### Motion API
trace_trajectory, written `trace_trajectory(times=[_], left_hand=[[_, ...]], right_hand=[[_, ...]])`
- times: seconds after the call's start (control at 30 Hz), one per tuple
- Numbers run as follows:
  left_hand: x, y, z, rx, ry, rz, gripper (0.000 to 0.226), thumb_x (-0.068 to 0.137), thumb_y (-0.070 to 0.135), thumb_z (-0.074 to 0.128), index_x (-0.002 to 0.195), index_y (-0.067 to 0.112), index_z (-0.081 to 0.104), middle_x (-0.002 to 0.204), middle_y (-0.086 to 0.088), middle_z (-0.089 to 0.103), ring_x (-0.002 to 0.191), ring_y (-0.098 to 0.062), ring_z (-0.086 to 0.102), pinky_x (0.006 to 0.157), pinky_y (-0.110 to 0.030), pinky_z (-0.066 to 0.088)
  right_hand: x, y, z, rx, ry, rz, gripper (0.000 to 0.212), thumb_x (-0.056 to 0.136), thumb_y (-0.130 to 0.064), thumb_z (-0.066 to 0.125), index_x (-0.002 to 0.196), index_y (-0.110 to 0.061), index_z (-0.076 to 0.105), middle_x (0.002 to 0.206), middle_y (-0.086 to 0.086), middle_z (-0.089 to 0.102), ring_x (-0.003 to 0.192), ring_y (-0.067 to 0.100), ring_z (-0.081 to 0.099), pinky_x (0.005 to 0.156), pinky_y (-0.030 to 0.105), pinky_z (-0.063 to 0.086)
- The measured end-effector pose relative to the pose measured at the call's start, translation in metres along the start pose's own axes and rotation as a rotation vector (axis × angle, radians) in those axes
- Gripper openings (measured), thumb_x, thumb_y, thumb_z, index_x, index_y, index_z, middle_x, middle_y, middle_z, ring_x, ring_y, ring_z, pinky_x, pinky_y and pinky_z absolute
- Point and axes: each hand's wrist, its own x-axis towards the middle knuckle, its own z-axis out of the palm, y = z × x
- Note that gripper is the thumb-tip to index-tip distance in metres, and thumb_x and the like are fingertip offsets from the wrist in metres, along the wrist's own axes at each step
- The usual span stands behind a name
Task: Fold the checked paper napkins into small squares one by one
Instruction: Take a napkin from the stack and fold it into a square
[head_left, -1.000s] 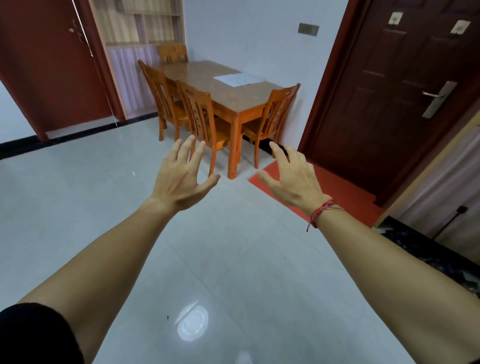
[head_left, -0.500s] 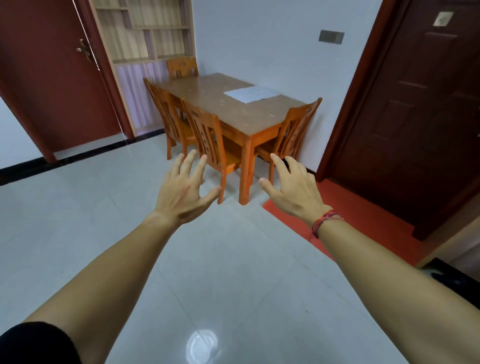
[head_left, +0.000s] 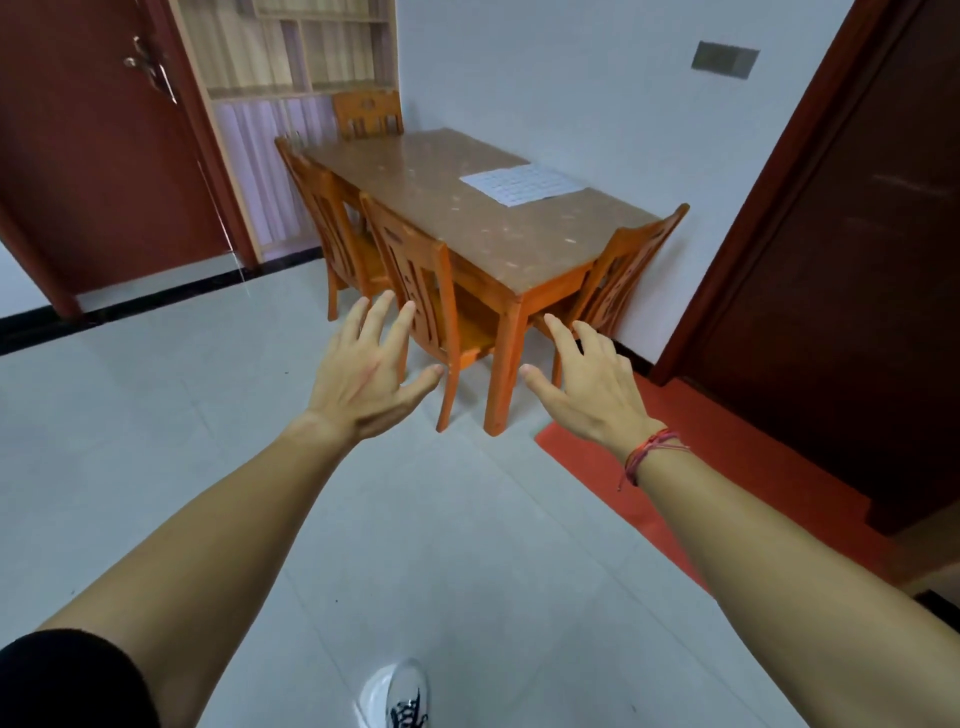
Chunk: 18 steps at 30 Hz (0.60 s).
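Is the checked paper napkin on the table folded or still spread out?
Spread out. The checked napkin lies flat as one wide sheet on the table, with no fold visible. Both hands are empty and away from it.

The person wears a black sleeve (head_left: 67, 675), a red string bracelet (head_left: 649, 457) behind the right hand (head_left: 597, 395), and a white shoe (head_left: 397, 696).

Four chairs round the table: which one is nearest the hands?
The near chair on the table's long left side, its backrest just beyond the left hand. The chair behind it, the far-end chair and the right-end chair sit farther off.
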Motion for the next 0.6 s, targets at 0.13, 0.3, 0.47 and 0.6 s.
trace_trajectory(times=[0.13, 0.3, 0.47, 0.6], left_hand=[[0.063, -0.039, 0.025, -0.031, -0.005, 0.024, 0.083, 0.087, 0.07, 0.033, 0.15, 0.016, 0.028, 0.157, -0.014, 0.026, 0.144, -0.035, 0.02, 0.113, -0.051, 0.029], [0.142, -0.08, 0.049, -0.037, -0.013, 0.078, 0.083, 0.087, 0.07, 0.032, 0.149, 0.015, 0.03, 0.156, -0.015, 0.028, 0.143, -0.037, 0.023, 0.112, -0.052, 0.03], [0.213, -0.112, 0.077, -0.015, -0.023, 0.098, 0.08, 0.088, 0.068, 0.036, 0.15, 0.017, 0.029, 0.156, -0.013, 0.028, 0.143, -0.036, 0.022, 0.11, -0.051, 0.031], [0.262, -0.131, 0.104, -0.018, -0.03, 0.108, 0.08, 0.088, 0.068, 0.038, 0.15, 0.019, 0.029, 0.156, -0.012, 0.027, 0.143, -0.035, 0.022, 0.11, -0.051, 0.03]], right_hand=[[0.067, -0.007, 0.026, -0.016, -0.005, 0.033, 0.073, 0.091, -0.065, 0.037, 0.152, -0.03, 0.021, 0.151, 0.011, 0.034, 0.137, 0.032, 0.033, 0.106, 0.051, 0.033], [0.145, -0.015, 0.047, -0.023, -0.007, 0.062, 0.072, 0.09, -0.065, 0.036, 0.151, -0.029, 0.022, 0.148, 0.009, 0.037, 0.134, 0.033, 0.035, 0.104, 0.053, 0.036], [0.219, -0.013, 0.065, -0.01, -0.001, 0.096, 0.072, 0.089, -0.064, 0.034, 0.151, -0.03, 0.022, 0.149, 0.01, 0.037, 0.136, 0.032, 0.034, 0.105, 0.053, 0.036], [0.275, -0.007, 0.084, 0.008, 0.006, 0.114, 0.07, 0.089, -0.065, 0.035, 0.149, -0.032, 0.022, 0.146, 0.009, 0.039, 0.134, 0.032, 0.035, 0.105, 0.052, 0.036]])
